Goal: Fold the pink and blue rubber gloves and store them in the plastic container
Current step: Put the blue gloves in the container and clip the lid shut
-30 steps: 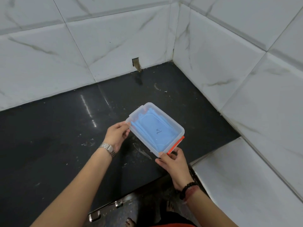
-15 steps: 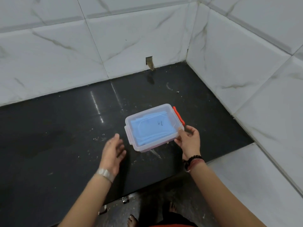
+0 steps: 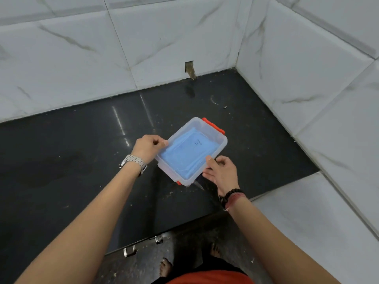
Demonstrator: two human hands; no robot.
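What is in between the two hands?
In the head view, the clear plastic container with orange latches lies between the left hand and the right hand. Each hand holds one edge of it. Something blue shows inside.

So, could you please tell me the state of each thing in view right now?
Clear plastic container: on the black counter, lid looks on, blue visible inside.
Orange latches: far one and near one visible; clipped or not, cannot tell.
Left hand: pinching the container's left rim.
Right hand: touching its near right edge, fingers loose.
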